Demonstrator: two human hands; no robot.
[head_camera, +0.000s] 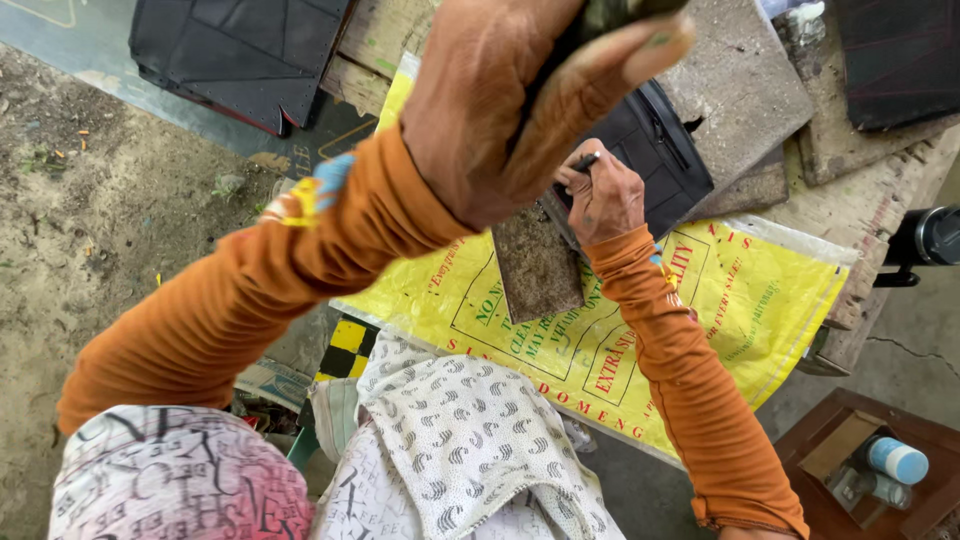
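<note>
1. Two hands at work, both in orange sleeves. Left hand (500, 110) is raised close under the camera, fingers curled shut around a small dark greenish object (625, 10) at the top edge of view; most of that object is cut off, so its kind cannot be told.
2. Right hand (603, 200) is lower, closed in a pinch on a thin dark tool (585, 161), tip pointing toward the black zippered pouch (655, 150).
3. Pouch lies just beyond the right hand, touching or nearly touching the knuckles, toward the far edge of the table (850, 200). It rests partly on grey slabs (735, 85).
4. Flat brownish slab (535, 265) sits directly below the right hand, on the yellow printed sack (760, 290) that covers the near part of the table.
5. Risk, my reading: the raised left hand blocks much of the view of the pouch, so the tool tip could land off its mark.
6. Risk: the sack looks slick and hangs over the near edge; the brownish slab could slide toward the patterned cloth (460, 440) on the lap.
7. Risk: the small object up top is held only by the fingertips; a loosened grip would drop it onto the pouch.
</note>
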